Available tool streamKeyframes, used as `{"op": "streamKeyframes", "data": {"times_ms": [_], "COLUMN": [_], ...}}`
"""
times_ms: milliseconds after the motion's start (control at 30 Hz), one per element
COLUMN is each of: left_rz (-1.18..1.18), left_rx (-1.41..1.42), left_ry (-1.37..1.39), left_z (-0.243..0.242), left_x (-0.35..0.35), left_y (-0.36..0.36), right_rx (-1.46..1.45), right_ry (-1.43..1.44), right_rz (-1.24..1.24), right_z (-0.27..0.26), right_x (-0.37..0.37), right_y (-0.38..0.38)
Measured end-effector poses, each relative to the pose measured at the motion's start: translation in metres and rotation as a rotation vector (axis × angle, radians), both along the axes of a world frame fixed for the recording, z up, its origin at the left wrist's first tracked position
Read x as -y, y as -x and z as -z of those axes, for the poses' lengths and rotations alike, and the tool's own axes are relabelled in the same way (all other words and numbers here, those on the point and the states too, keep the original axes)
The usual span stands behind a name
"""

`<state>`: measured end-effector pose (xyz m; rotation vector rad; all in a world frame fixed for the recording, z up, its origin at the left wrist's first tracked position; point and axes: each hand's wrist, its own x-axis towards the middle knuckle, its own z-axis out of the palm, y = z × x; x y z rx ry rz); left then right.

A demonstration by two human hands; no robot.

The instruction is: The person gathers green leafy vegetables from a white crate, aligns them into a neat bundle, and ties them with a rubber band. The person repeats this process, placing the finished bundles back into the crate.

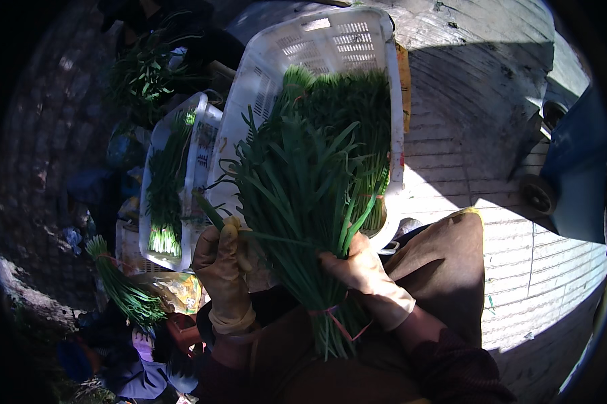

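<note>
A large bunch of long flat green leaves [293, 187], apparently garlic chives, rests over my lap with its stalks toward me. A pink tie [328, 312] circles the stalks, and its loose end hangs down. My right hand [361, 270], in a tan rubber glove, is closed around the bunch above the tie. In its matching glove, my left hand [224, 272] pinches a leaf blade [275, 237] that stretches across from the bunch. Beyond the leaves, a white plastic crate [228, 146] holds more tied bunches [351, 101]; the bunch in my hand hides part of them.
Left of the big crate stands a smaller white crate [199, 141] with chives inside. Another person's gloved hand [143, 343] is below a tied bunch [127, 288] at lower left. A red plastic object [182, 331] is nearby. On the right stands a wheeled blue bin [578, 171] on paving.
</note>
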<state>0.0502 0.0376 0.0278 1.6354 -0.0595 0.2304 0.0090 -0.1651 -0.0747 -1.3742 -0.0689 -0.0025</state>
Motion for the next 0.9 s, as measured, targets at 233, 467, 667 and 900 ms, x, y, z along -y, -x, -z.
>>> {"op": "streamKeyframes", "data": {"times_ms": [233,467,667,900], "left_rz": [-0.226,0.207,0.214,0.204], "left_rx": [-0.089,-0.183,-0.133,-0.321], "left_ry": [-1.025,-0.467,-0.203,0.164], "left_z": [0.004,0.025,0.048,0.027], "left_x": [-0.118,-0.005,0.037,0.030], "left_y": [0.028,0.003,-0.048,-0.042], "right_rx": [-0.107,-0.165,-0.142,-0.243], "right_ry": [-0.008,-0.028,-0.238,-0.211], "right_rz": [-0.022,0.066,0.086,0.108], "right_z": [-0.003,-0.008,-0.006,-0.008], "right_x": [0.001,-0.004,-0.006,-0.001], "right_y": [0.000,-0.002,-0.004,-0.013]}}
